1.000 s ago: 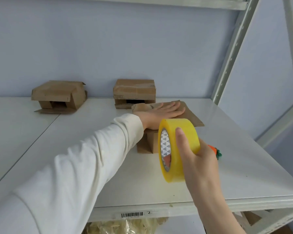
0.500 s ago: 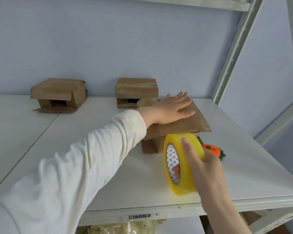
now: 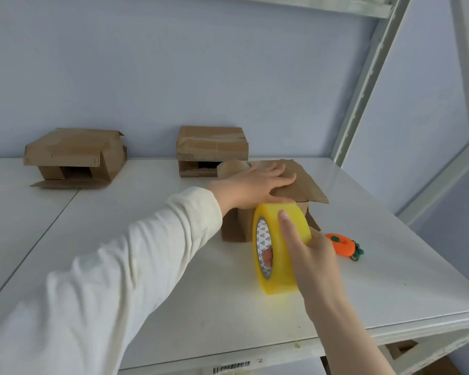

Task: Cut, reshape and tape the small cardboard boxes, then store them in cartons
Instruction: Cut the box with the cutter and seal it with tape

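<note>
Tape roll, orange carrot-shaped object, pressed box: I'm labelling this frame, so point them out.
Tape roll (image 3: 280, 280): head view, lower yellow outer band.
Orange carrot-shaped object (image 3: 341, 244): head view, orange body.
Pressed box (image 3: 306, 185): head view, bare top flap.

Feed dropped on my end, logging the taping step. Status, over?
Left hand flat on nearest cardboard box, pressing its top. Right hand grips yellow tape roll at box front. Orange carrot-shaped item beside box, not blocking.

Just a white shelf (image 3: 390, 280) against a pale blue wall (image 3: 173, 63), barcode sticker (image 3: 231, 368) on its front edge, grey metal upright (image 3: 368, 85) with holes going up on the right.
</note>
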Available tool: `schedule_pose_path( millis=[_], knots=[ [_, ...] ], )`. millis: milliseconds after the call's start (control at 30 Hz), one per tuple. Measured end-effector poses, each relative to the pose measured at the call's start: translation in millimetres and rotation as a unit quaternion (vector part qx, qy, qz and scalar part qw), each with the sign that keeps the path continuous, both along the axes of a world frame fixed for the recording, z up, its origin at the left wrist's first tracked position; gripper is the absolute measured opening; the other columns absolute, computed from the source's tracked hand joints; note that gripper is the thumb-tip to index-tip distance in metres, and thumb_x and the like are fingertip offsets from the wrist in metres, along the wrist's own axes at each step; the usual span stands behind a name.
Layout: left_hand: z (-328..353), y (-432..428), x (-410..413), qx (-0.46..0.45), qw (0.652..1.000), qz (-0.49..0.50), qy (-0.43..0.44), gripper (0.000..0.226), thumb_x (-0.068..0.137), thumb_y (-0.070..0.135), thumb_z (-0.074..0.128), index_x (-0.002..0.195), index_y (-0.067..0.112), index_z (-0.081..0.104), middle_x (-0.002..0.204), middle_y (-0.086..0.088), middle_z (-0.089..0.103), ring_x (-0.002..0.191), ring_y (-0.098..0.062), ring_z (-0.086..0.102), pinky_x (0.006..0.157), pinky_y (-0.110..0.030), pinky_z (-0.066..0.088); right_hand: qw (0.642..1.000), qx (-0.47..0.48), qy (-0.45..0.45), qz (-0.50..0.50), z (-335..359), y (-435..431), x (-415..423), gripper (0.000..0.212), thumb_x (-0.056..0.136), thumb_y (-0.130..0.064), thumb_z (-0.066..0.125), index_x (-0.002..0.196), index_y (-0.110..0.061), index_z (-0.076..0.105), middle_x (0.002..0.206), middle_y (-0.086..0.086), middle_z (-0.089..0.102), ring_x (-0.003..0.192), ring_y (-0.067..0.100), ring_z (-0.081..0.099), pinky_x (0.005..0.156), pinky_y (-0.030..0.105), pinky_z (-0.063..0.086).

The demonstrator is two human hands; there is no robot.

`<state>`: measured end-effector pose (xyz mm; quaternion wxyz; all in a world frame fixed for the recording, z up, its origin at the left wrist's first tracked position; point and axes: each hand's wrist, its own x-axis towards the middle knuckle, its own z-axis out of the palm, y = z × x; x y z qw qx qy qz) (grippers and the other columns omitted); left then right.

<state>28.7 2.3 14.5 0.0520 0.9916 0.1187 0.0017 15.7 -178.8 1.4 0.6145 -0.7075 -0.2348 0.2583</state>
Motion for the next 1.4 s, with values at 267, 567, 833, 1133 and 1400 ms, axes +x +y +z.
schedule_pose_path(
  millis=[267,567,833,1133,1400],
  knots=[
    [-5,26,12,0.003,0.999,0.015,-0.028,0.056,0.099,0.045,0.031,0.149,0.027,0.014,0.158,0.002,0.007,0.145,-0.012,0.003,0.116,-0.035,0.010,0.994,0.006,-0.029,0.109,-10,1,8,0.053,0.071,-0.061,0.065,0.086,-0.011,0.065,0.069,0.001,0.072,0.065,0.012,0.066,0.066,0.030,0.052],
    [3,26,5,0.006,1.000,0.001,-0.026,0.053,0.097,0.047,0.031,0.147,0.033,0.021,0.156,0.012,0.013,0.143,-0.002,0.007,0.116,-0.030,0.014,0.995,-0.019,0.003,0.093,-5,-10,8,0.047,0.086,-0.052,0.051,0.082,-0.008,0.063,0.057,-0.002,0.068,0.049,0.006,0.059,0.055,0.021,0.046],
    [-16,18,13,0.053,0.998,0.039,-0.009,0.064,0.098,0.045,0.027,0.149,0.021,-0.004,0.157,0.003,-0.006,0.143,-0.006,-0.008,0.117,-0.030,-0.004,0.989,-0.009,0.030,0.147,-5,-2,23,0.045,0.085,-0.055,0.049,0.094,-0.012,0.062,0.062,-0.003,0.070,0.063,0.009,0.067,0.060,0.022,0.050],
    [-7,-58,-38,-0.296,0.793,0.317,-0.428,0.044,0.089,0.048,0.052,0.124,0.020,0.053,0.118,0.012,0.055,0.111,-0.003,0.051,0.093,-0.020,0.039,0.970,-0.026,0.101,0.221,-1,-9,36,0.036,0.086,-0.053,0.050,0.098,-0.020,0.055,0.099,0.005,0.069,0.093,0.023,0.066,0.090,0.046,0.051],
    [-25,-94,-53,-0.565,0.671,0.349,-0.329,0.044,0.078,0.055,0.059,0.090,0.013,0.053,0.080,-0.001,0.054,0.090,-0.020,0.056,0.072,-0.026,0.044,0.983,-0.090,-0.089,0.133,-4,-23,85,0.063,0.072,-0.069,0.046,0.108,-0.019,0.056,0.105,0.000,0.064,0.099,0.018,0.059,0.090,0.038,0.047]
  ],
)
